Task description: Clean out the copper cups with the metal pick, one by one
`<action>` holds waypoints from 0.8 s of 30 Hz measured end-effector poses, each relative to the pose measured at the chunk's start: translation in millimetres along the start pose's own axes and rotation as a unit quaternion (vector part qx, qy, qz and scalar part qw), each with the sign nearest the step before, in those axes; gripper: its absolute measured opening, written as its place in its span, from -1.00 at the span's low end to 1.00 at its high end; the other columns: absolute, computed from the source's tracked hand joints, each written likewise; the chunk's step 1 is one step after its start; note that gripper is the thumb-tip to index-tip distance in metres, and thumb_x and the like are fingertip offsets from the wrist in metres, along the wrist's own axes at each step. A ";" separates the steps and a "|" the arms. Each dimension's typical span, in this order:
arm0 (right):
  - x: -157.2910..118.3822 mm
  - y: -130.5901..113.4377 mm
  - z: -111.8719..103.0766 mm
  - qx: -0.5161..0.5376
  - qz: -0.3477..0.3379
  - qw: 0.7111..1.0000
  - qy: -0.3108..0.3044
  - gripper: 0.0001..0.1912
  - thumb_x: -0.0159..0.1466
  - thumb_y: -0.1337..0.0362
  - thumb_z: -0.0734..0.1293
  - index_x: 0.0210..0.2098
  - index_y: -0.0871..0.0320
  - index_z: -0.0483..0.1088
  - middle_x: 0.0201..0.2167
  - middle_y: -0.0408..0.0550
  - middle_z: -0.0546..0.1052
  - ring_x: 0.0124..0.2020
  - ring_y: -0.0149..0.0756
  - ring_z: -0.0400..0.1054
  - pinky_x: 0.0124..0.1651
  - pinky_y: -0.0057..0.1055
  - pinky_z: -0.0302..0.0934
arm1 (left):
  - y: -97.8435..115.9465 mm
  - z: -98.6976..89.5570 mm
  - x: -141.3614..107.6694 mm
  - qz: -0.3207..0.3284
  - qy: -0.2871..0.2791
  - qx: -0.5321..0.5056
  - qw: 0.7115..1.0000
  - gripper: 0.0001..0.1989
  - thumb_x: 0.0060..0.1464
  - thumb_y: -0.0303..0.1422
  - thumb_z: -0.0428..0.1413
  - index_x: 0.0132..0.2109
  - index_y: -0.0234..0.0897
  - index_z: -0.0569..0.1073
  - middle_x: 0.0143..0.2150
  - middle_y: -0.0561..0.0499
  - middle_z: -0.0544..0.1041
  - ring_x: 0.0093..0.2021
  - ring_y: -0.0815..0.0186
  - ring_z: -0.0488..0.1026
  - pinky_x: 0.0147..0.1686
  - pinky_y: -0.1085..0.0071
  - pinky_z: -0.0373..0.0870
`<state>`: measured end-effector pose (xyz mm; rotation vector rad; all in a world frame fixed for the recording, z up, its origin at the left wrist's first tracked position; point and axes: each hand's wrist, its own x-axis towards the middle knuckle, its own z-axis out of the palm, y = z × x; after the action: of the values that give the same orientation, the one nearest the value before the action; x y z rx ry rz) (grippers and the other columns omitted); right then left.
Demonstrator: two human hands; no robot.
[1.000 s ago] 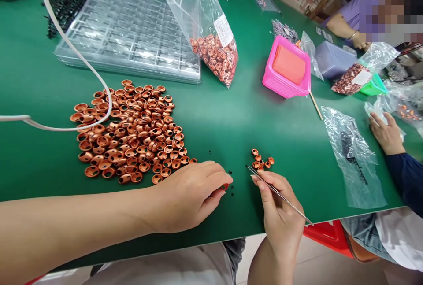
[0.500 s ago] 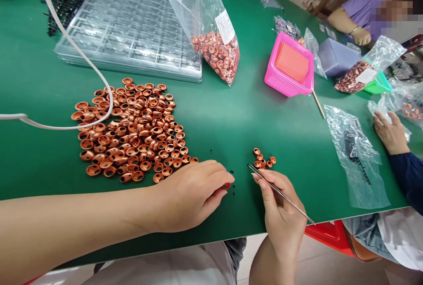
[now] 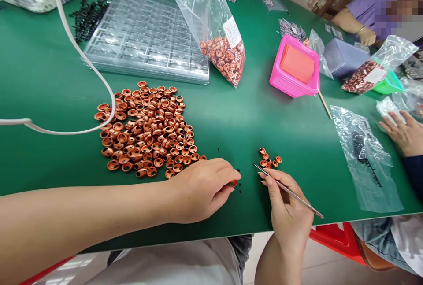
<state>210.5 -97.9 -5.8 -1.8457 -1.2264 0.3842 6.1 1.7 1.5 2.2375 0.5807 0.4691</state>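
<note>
My left hand (image 3: 211, 190) rests on the green table, pinching a small copper-coloured cup-shaped piece (image 3: 233, 183) between thumb and fingers. Just right of those fingertips lie several tiny black bits (image 3: 240, 184). My right hand (image 3: 291, 205) is closed round metal tweezers (image 3: 291, 191), whose tips point up and left over the table; whether the tips hold anything is too small to tell. Beyond that hand sits a little group of copper pieces (image 3: 264, 156). To the left spreads a large heap of the same copper pieces (image 3: 148, 131), partly behind my left hand.
Stacked clear plastic trays (image 3: 145, 34) lie behind the heap, beside a bag of copper pieces (image 3: 224, 60). A white cable (image 3: 82, 58) loops at left. A pink basket (image 3: 294, 67), a flat plastic bag (image 3: 366, 157) and a co-worker's hand (image 3: 405, 131) are at right.
The view has shifted, so most things on the table appear farther right. My two hands keep nearly the same places over the table, still holding the copper piece and the tweezers.
</note>
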 end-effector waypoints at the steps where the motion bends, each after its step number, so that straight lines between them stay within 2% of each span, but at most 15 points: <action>1: 0.1 0.2 0.0 -0.002 0.002 1.000 0.001 -0.81 0.25 0.21 0.34 -0.17 0.11 0.51 -0.21 -0.03 0.58 -0.21 -0.25 0.50 -0.15 -0.26 0.44 | 0.0 0.1 0.0 0.001 0.000 0.001 1.000 -0.77 0.22 -0.46 -0.04 -0.03 -0.33 0.44 -0.18 -0.07 0.51 -0.18 0.24 0.44 -0.21 0.30 0.44; 8: 0.1 -1.3 1.4 -0.031 0.014 0.999 0.029 -0.80 0.22 0.17 0.37 -0.20 0.12 0.51 -0.28 -0.06 0.58 -0.35 -0.31 0.49 -0.26 -0.34 0.40 | -1.8 1.8 1.1 0.017 0.014 0.001 1.000 -0.77 0.22 -0.47 -0.04 -0.04 -0.33 0.44 -0.19 -0.07 0.52 -0.17 0.24 0.44 -0.21 0.33 0.42; 10: -2.4 -3.9 2.3 -0.001 -0.001 0.998 0.056 -0.83 0.22 0.22 0.38 -0.22 0.13 0.51 -0.30 -0.06 0.58 -0.35 -0.30 0.50 -0.27 -0.33 0.41 | -1.3 0.8 1.6 0.023 0.016 0.003 1.000 -0.76 0.22 -0.47 -0.06 -0.04 -0.32 0.45 -0.19 -0.07 0.52 -0.18 0.25 0.44 -0.23 0.34 0.41; 13: -10.5 -7.7 2.7 0.102 -0.063 0.989 0.084 -0.90 0.21 0.36 0.37 -0.26 0.13 0.50 -0.31 -0.07 0.58 -0.33 -0.26 0.51 -0.28 -0.28 0.44 | 0.9 -2.2 1.7 0.020 0.010 0.007 1.000 -0.72 0.22 -0.48 -0.07 0.00 -0.30 0.44 -0.16 -0.09 0.51 -0.18 0.26 0.44 -0.22 0.35 0.39; 15: -17.1 -8.6 2.2 0.149 -0.115 0.981 0.057 -0.83 0.20 0.45 0.35 -0.25 0.11 0.49 -0.30 -0.07 0.59 -0.31 -0.23 0.52 -0.29 -0.24 0.45 | 2.1 -4.0 1.6 0.020 0.005 0.004 1.000 -0.71 0.22 -0.48 -0.07 0.02 -0.30 0.44 -0.15 -0.09 0.50 -0.18 0.27 0.44 -0.22 0.36 0.39; 18: -24.1 -7.7 1.5 0.154 -0.174 0.972 -0.021 -0.70 0.18 0.53 0.33 -0.17 0.07 0.47 -0.28 -0.07 0.60 -0.26 -0.20 0.53 -0.25 -0.19 0.46 | 2.8 -5.2 1.4 0.022 -0.004 0.000 1.000 -0.71 0.22 -0.48 -0.07 0.01 -0.31 0.44 -0.14 -0.10 0.51 -0.17 0.26 0.44 -0.21 0.37 0.39; 21: -25.8 -7.1 2.4 0.137 -0.190 0.970 -0.065 -0.64 0.18 0.55 0.31 -0.12 0.04 0.45 -0.25 -0.08 0.60 -0.21 -0.21 0.53 -0.22 -0.19 0.47 | 2.6 -5.4 1.6 0.025 -0.009 -0.007 1.000 -0.73 0.19 -0.49 -0.06 -0.01 -0.32 0.43 -0.16 -0.08 0.51 -0.16 0.26 0.44 -0.21 0.38 0.39; 24: -25.0 -8.0 3.8 0.132 -0.187 0.971 -0.062 -0.63 0.17 0.56 0.30 -0.12 0.03 0.45 -0.25 -0.09 0.60 -0.21 -0.23 0.52 -0.21 -0.21 0.47 | 2.5 -5.7 1.9 0.026 -0.017 -0.019 0.999 -0.74 0.17 -0.50 -0.04 -0.03 -0.32 0.42 -0.19 -0.07 0.51 -0.18 0.26 0.43 -0.22 0.38 0.38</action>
<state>191.6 -116.4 -6.6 -1.3463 -1.4963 0.4318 5.6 4.6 7.3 2.2243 0.4930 0.4638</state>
